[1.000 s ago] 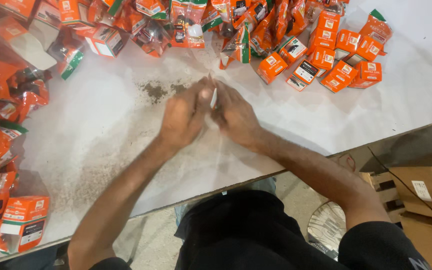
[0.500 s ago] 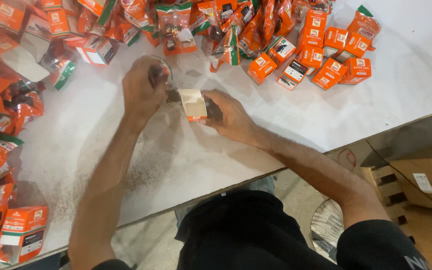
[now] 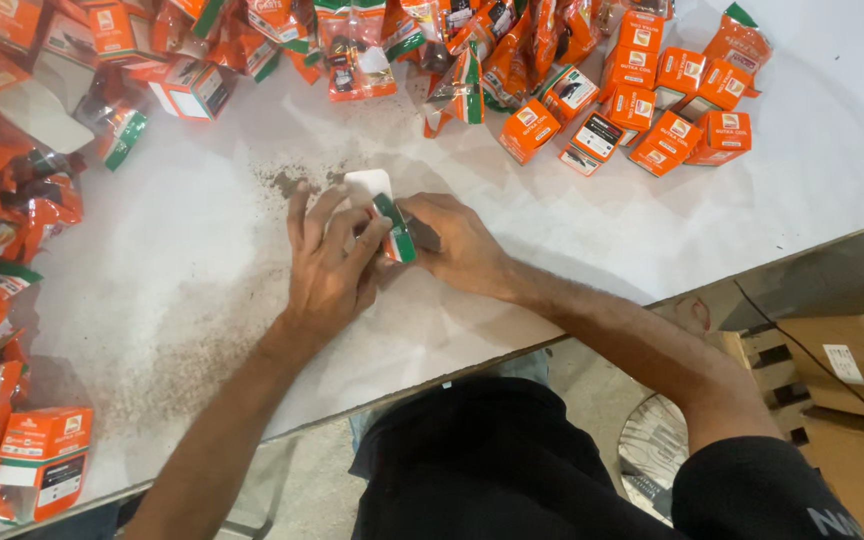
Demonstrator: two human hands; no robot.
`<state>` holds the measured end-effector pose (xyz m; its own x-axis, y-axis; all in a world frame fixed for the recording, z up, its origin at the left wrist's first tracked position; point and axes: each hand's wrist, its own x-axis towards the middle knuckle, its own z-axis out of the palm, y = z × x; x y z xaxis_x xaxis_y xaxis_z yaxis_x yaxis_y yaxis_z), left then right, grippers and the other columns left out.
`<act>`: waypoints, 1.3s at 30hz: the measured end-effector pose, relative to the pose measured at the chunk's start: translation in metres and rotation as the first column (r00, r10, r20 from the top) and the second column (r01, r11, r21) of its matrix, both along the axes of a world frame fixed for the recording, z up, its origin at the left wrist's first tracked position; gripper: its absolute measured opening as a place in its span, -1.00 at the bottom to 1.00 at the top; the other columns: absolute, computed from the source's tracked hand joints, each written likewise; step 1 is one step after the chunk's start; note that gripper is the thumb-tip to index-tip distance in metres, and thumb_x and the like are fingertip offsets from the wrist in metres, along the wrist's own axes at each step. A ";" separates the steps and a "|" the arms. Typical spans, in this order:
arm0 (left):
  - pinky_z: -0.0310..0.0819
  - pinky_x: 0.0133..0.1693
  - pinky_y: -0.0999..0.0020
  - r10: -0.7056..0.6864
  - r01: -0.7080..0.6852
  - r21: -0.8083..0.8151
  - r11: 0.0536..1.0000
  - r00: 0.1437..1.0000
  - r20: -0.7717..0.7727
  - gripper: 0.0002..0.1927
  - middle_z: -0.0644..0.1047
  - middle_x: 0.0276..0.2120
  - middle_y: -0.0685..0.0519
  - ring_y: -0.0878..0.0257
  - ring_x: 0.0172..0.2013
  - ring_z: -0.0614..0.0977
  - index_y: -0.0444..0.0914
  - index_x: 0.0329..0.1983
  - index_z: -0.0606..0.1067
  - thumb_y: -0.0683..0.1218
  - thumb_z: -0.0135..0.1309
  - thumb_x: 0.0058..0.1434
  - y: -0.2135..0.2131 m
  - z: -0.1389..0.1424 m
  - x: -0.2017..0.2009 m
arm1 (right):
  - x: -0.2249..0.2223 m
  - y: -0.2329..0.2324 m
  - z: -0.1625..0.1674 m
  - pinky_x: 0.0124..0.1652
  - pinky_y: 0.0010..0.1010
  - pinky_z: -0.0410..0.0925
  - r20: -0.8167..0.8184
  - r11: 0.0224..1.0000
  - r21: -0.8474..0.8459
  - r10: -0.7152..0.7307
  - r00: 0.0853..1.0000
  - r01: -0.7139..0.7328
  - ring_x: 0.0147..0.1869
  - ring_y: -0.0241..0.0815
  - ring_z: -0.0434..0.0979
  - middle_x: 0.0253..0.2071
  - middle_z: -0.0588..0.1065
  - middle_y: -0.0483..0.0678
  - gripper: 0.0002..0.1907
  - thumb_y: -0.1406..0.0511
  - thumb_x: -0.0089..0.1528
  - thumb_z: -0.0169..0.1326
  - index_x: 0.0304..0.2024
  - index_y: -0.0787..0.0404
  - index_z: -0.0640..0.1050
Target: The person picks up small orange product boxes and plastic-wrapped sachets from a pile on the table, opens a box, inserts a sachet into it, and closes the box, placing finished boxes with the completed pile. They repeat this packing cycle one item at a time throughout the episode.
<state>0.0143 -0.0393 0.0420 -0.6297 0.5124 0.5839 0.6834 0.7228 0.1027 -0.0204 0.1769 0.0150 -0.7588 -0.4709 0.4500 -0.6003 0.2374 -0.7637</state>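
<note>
Head view: the left hand (image 3: 330,262) lies flat, fingers spread, pressing a small white cardboard carton with a green and red edge (image 3: 384,210) onto the white tabletop (image 3: 592,230). The right hand (image 3: 457,243) pinches the carton's other end. Orange cartons (image 3: 652,100) lie well apart behind it.

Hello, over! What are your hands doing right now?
Left hand flat on small carton, pressing it to white table. Right hand gripping carton's other side. Loose dark powder just beyond; orange boxes further back.
</note>
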 end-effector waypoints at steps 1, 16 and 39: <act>-0.02 0.40 -0.48 0.023 -0.023 0.051 0.998 1.000 -0.011 -0.54 0.41 0.12 -0.14 -0.19 0.36 0.27 -0.23 0.06 0.57 -0.15 0.39 0.08 0.003 0.000 0.001 | 0.000 0.001 -0.001 0.11 -0.12 0.39 -0.009 1.000 0.010 0.004 1.000 -0.004 0.13 0.17 0.52 0.03 0.54 0.06 -0.40 0.40 0.08 0.33 0.18 0.24 0.47; 0.62 -0.32 0.52 -0.283 -0.519 0.705 0.483 0.669 0.687 -0.56 0.54 -0.18 0.02 0.41 -0.32 0.63 -0.26 0.13 0.27 -0.23 0.07 0.20 0.026 -0.015 -0.021 | 0.005 0.000 -0.015 0.19 -0.12 0.38 0.071 1.000 0.008 -0.004 0.997 0.003 0.27 0.11 0.50 0.19 0.52 0.03 -0.34 0.30 0.16 0.34 0.26 0.16 0.37; 0.39 0.24 -0.03 -0.259 0.182 0.303 0.936 0.935 0.240 -0.52 0.46 0.20 -0.32 -0.29 0.28 0.43 -0.42 0.06 0.49 -0.16 0.32 0.09 -0.002 -0.011 -0.001 | 0.007 -0.003 -0.028 0.07 -0.12 0.46 0.025 0.996 0.043 -0.078 0.997 0.076 0.22 0.18 0.54 0.17 0.46 0.15 -0.29 0.43 0.17 0.25 0.27 0.23 0.17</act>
<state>0.0133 -0.0409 0.0309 -0.6731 0.5027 0.5425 0.7394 0.4743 0.4779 -0.0135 0.1737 -0.0128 -0.8050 -0.4286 0.4102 -0.5585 0.3144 -0.7676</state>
